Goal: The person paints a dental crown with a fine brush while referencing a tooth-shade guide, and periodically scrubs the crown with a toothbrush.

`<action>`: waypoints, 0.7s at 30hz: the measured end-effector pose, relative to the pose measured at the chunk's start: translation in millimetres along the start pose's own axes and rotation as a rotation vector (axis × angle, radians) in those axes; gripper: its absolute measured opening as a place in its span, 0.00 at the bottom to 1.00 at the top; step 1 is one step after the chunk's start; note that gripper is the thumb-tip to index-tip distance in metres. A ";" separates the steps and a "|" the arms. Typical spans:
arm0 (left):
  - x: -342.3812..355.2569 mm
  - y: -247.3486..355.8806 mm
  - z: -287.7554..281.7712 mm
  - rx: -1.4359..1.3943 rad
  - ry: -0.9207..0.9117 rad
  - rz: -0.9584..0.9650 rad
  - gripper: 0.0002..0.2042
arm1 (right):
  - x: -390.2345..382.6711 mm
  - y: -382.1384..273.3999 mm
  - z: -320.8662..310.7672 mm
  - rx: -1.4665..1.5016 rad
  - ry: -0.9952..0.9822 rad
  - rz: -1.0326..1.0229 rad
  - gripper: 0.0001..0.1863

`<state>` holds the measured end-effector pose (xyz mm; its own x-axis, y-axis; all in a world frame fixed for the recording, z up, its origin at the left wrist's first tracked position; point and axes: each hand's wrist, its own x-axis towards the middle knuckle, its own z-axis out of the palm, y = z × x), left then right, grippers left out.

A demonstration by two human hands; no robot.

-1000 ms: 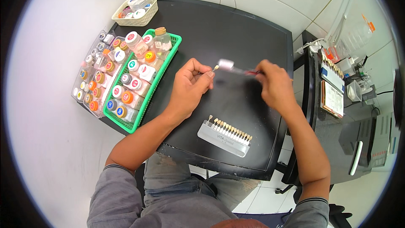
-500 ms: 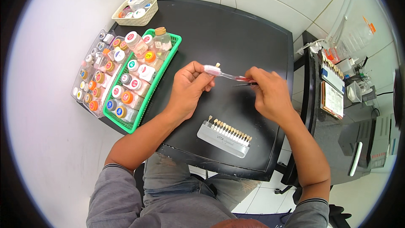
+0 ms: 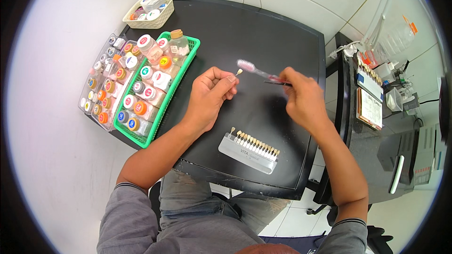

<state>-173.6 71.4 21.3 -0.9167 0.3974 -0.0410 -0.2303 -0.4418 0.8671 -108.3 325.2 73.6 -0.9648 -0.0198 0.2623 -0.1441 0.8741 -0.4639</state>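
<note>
My left hand (image 3: 211,94) pinches a small tooth shade tab (image 3: 239,71) between thumb and fingertips, its cream tooth-shaped end pointing up. My right hand (image 3: 303,96) grips a toothbrush (image 3: 260,72) with a clear and red handle. The brush's pale, slightly blurred head is up and to the right of the tab, apart from it. A thin dark tool (image 3: 277,83), its kind unclear, also sticks out of the right hand below the handle. On the black table (image 3: 245,33), nearer me, lies a grey shade guide holder (image 3: 247,156) with a row of tooth tabs.
To the left stand a green basket (image 3: 175,77) and a clear tray (image 3: 84,95), both full of capped jars. A cream basket (image 3: 160,20) with containers sits at the far left corner. At right, a second desk bears another shade guide (image 3: 371,86) and a notebook (image 3: 370,108).
The toothbrush head has lifted off the shade tab, up and slightly right. The tab now shows fully in my left hand, which has hardly moved.
</note>
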 end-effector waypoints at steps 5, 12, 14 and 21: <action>2.3 -3.4 -8.3 -0.187 -0.071 -0.058 0.03 | -0.4 1.7 4.7 0.069 0.027 -0.152 0.14; -2.0 5.4 3.6 -0.196 0.011 -0.107 0.05 | 0.3 -3.8 -1.9 0.085 0.030 -0.100 0.11; -0.4 4.8 2.3 -0.203 0.027 -0.114 0.06 | -0.5 -3.2 -0.1 0.086 -0.005 -0.107 0.11; 1.9 1.5 -9.6 -0.275 -0.018 -0.142 0.05 | 0.0 3.2 7.4 0.107 -0.001 -0.132 0.13</action>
<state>-178.9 63.8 17.8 -0.8638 0.4838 -0.1406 -0.4373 -0.5812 0.6863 -110.4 324.4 65.8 -0.9363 -0.1316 0.3256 -0.2918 0.8073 -0.5129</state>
